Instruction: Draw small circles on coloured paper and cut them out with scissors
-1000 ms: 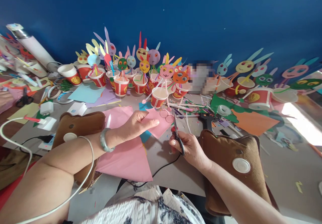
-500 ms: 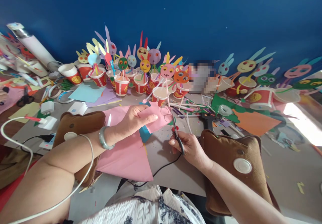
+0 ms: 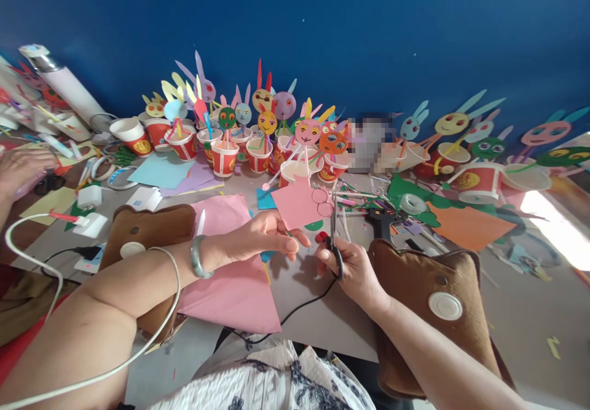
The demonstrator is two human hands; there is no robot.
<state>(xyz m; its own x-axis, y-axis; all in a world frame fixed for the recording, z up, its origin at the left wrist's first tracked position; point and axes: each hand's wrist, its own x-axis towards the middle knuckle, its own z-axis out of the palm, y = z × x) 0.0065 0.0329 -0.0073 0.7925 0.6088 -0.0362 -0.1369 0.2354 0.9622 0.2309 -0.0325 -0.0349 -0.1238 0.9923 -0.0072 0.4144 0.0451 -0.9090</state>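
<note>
My right hand (image 3: 353, 268) grips black-handled scissors (image 3: 338, 256), blades pointing up and nearly together along the right edge of a pink paper piece (image 3: 295, 204). Several circles are drawn on that piece, near the blades. Just below it is my left hand (image 3: 265, 238), a bracelet at its wrist. Its thumb stands off the paper and its fingers are loosely apart; the lower corner of the piece overlaps one finger. Beneath the left arm lies a larger pink sheet (image 3: 235, 293). A small red item (image 3: 321, 236) shows beside the scissors; its kind is unclear.
Paper cups (image 3: 224, 158) with rabbit-faced paper figures line the wall. Brown plush cushions (image 3: 424, 318) flank my arms. A white cable (image 3: 152, 336) crosses my left forearm. Paper scraps, a tape roll (image 3: 412, 204) and a black glue gun (image 3: 381, 220) lie right. Another person's hand (image 3: 25, 173) shows far left.
The pink piece has shifted right and turned slightly. My left thumb has come off it, and that hand sits lower. The scissors stand more upright. Another person's hand has come further into view at left.
</note>
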